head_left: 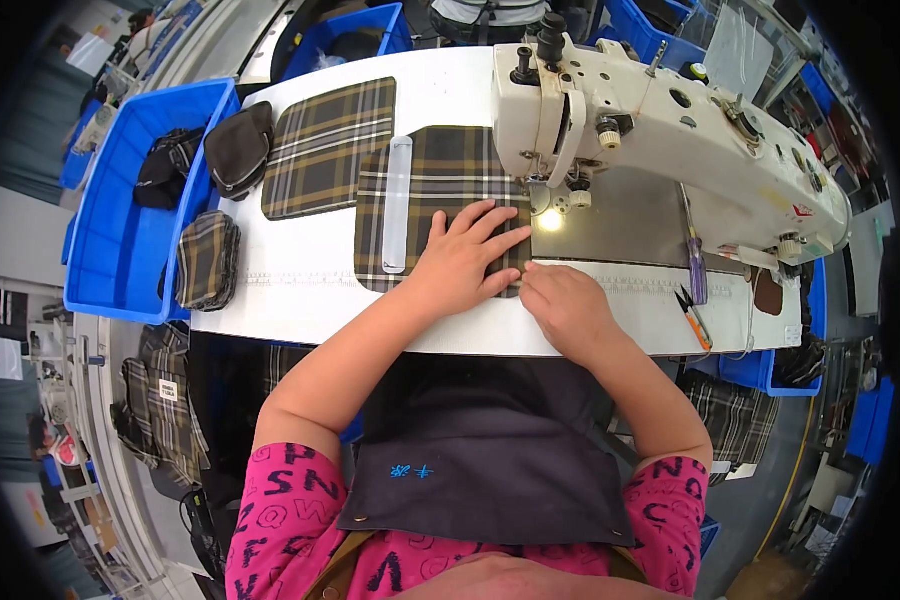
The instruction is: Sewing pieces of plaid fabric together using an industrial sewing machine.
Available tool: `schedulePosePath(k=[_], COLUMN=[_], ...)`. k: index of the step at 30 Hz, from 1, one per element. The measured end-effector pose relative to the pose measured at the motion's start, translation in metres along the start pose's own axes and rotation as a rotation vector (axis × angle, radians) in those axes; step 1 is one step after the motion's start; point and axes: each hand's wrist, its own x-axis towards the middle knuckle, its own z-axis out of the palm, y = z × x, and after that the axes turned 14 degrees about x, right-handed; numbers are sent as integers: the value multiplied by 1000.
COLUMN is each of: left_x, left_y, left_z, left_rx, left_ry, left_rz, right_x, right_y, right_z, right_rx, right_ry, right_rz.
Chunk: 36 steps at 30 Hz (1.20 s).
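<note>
Plaid panel [450, 178] steadied at the sewing machine [660, 130]

The panel lies mid-table [300, 245], near the table's near edge, its right side meeting the metal plate [620, 225]. The left hand [460, 260] is spread flat on it, fingers well apart, gripping nothing. The right hand [570, 310] is bunched at the panel's near right corner, thumb and fingertips drawn together; whether cloth is pinched between them cannot be told. A pale strip [397, 205] lies along the panel's left part. A second panel [335, 150] lies toward the table's far left corner; snips [694, 322] rest toward its near right corner.

The step in hand looks like lining up the panel's right edge for stitching. The next move seems to call for even feeding, left palm holding the cloth flat, right hand guiding that edge straight.
</note>
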Motion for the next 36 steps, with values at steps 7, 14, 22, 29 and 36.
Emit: schedulePosePath(k=[7,14,22,29,36], left_x=[15,33,55,73,89], left_y=[-12,-27,-42,-58,-75], left_z=[0,4,6,15,23], left_rx=[-7,-112,-187,-136,-46], left_ry=[-4,-19,-80,-64,-93], left_rz=[-17,-77,-144,-115,-98], right_x=[14,22,26,28,31], right_y=[17,30,42,43,40], right_z=[-2,-1,6,1,0], right_rx=[-37,-54,-51,-71,-174], right_ry=[-30,10,66,-11,-37], right_rz=[-41,-18,38,263,343])
